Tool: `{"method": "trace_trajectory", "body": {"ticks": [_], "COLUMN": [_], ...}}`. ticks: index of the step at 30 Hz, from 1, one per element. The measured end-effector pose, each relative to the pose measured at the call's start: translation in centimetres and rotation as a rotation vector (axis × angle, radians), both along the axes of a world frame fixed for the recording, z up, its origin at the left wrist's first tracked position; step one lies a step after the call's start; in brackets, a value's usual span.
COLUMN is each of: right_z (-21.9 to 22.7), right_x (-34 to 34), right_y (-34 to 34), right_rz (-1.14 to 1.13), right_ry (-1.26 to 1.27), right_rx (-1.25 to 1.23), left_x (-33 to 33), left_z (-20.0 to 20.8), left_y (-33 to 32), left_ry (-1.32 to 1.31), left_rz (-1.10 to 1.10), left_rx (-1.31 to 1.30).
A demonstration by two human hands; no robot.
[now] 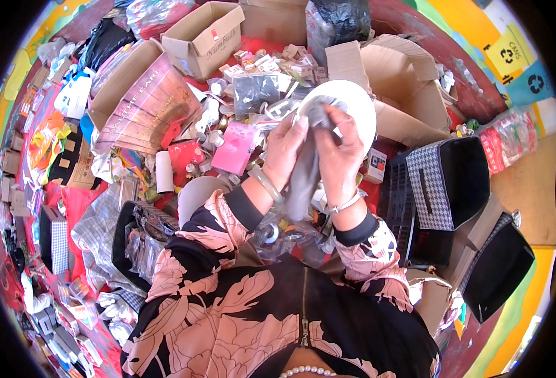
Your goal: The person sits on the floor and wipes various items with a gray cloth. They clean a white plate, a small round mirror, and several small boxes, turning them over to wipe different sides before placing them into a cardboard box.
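Observation:
A round white plate-like piece is held up in front of me, tilted, with a grey cloth bunched against its face and trailing down between my wrists. My left hand closes on the plate's left edge, thumb toward me, beside the cloth. My right hand pinches the bunched cloth against the white surface with bent fingers. Beneath both hands lies a heap of mixed small items, with a pink flat packet to the left of my left hand.
Open cardboard boxes stand at the back, left and right. Black bins with checked panels sit on my right; another black bin holds plastic wrap on my left. A white cardboard-like tube lies in the heap.

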State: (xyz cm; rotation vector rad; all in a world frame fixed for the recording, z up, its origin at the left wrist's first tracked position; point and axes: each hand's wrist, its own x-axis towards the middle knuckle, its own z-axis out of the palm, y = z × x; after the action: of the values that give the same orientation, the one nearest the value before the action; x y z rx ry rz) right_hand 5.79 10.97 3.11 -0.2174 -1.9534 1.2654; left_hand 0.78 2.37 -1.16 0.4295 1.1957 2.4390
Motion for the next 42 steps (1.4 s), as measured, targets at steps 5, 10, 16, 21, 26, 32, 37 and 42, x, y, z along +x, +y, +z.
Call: {"method": "trace_trajectory", "body": {"ticks": [5,10,16,21,26,32,37,42], "right_z": [0.1,-0.9,0.4,0.7,0.0,-0.6,0.8,2.0], "right_x": [-0.7,0.0,1.2,1.4,1.4,0.7,0.2,0.6], "right_y": [4.2,3.9,0.1,1.6,4.5,5.9,5.7,1.5], "right_rz": [-0.281,-0.183,0.263,0.392,-0.042,-0.323,-0.197,0.091], "right_ry": [0.045,-0.184,-0.270,-0.325,-0.222,0.081,0.180,0.145], "right_rx": [0.511,0.574,0.195,0.163,0.399,0.253,0.127,0.300], "left_x": [0.0,-1.5,-2.0,-1.9,-2.1,-1.6,-0.9,-0.2], "left_z": [0.3,0.7,1.5,1.5,1.7,1.4,-1.0,-1.3], "left_y": [-0.4,-1.0,-1.2,-1.5,-1.4,-1.5,-0.8,-0.1], "left_ry": [0.119,0.007,-0.106,-0.034,-0.050,0.021,0.183,0.104], "left_rz": [0.068,0.154,0.132,0.156,0.123,-0.068,-0.113,-0.160], "left_rx": [-0.006,0.185,0.257,0.205,0.248,0.221,0.017,0.007]}}
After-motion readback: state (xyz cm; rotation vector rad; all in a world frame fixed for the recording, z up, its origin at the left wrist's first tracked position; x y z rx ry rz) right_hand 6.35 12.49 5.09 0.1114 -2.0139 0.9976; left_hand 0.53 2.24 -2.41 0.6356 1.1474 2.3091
